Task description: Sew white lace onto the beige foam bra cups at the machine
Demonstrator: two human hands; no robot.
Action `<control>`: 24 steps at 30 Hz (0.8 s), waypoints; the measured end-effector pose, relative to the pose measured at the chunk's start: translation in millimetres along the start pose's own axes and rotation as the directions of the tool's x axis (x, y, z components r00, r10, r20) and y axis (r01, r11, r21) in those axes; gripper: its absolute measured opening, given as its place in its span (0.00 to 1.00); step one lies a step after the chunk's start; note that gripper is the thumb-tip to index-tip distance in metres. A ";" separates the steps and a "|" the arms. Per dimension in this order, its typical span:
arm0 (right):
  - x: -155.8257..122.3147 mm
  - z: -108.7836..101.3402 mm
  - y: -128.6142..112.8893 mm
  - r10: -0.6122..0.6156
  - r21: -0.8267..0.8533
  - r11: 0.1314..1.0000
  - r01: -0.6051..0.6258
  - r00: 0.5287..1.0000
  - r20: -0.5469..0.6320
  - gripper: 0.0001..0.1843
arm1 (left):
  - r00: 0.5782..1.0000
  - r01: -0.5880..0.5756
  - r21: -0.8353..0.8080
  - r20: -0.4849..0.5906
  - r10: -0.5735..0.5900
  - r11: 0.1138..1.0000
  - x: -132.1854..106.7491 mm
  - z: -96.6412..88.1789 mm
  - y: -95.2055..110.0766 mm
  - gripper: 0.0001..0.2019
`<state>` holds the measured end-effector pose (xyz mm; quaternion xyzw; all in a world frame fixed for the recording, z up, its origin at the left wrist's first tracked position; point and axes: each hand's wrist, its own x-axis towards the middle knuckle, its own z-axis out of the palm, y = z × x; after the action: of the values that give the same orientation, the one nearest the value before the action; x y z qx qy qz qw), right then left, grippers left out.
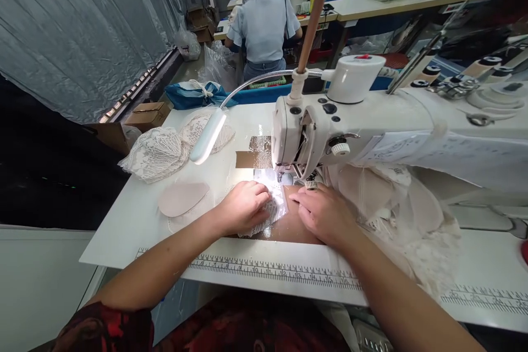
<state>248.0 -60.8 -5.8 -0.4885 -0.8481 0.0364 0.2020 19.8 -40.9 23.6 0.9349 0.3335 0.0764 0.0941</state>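
While the left hand [244, 206] rests on lace [274, 209] mid-frame, the right hand [324, 213] lies apart, just right; I can't tell if they grip.

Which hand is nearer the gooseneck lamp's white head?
Left. The left hand is below and right of the lamp head in the picture; the right hand lies farther right.

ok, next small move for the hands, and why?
Probably a slight nudge of the white lace deeper under the sewing machine with the left hand: that hand lies on the lace, just in front of the machine's head. The right hand rests beside it on the brown sheet. Glare washes out the lace's far end, so small seems safer.
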 end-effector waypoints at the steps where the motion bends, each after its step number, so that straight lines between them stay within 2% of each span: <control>1: 0.1 -0.5 -0.4 0.000 0.017 1.000 0.000 1.000 0.011 0.16 | 1.000 0.023 0.007 0.001 -0.023 1.000 0.4 2.9 0.5 0.10; 3: 0.4 -1.4 -1.6 0.001 0.054 0.999 -0.003 0.999 0.032 0.17 | 0.999 0.043 -0.017 -0.021 -0.043 0.999 1.0 8.7 -1.7 0.12; 8: 1.3 -1.4 -2.8 -0.012 0.119 0.993 0.004 0.998 0.068 0.17 | 0.995 0.042 -0.247 -0.082 -0.064 0.968 -2.4 11.4 -11.6 0.08; 12: 0.3 -1.4 -4.0 -0.184 0.139 0.976 0.169 0.977 0.107 0.16 | 0.991 0.056 -0.336 -0.095 -0.093 0.940 -5.7 7.8 -15.2 0.08; 16: -3.2 -3.4 -6.8 -0.305 0.112 0.950 0.291 0.942 0.140 0.12 | 0.992 -0.074 -0.254 -0.118 0.045 0.964 -8.7 11.4 -14.7 0.08; 19: -5.0 -4.5 -7.7 -0.311 0.105 0.949 0.298 0.940 0.137 0.13 | 0.984 -0.163 -0.118 -0.090 0.153 0.979 -10.5 14.2 -11.5 0.13; 24: -5.2 -7.7 -8.9 -0.295 0.124 0.953 0.278 0.944 0.151 0.14 | 0.978 -0.210 0.047 -0.006 0.211 0.977 -10.9 14.2 -6.7 0.16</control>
<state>246.0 -70.9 2.0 -0.3444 -0.9211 0.0907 0.1576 10.3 -44.5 7.4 0.9665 0.2348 0.0834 0.0622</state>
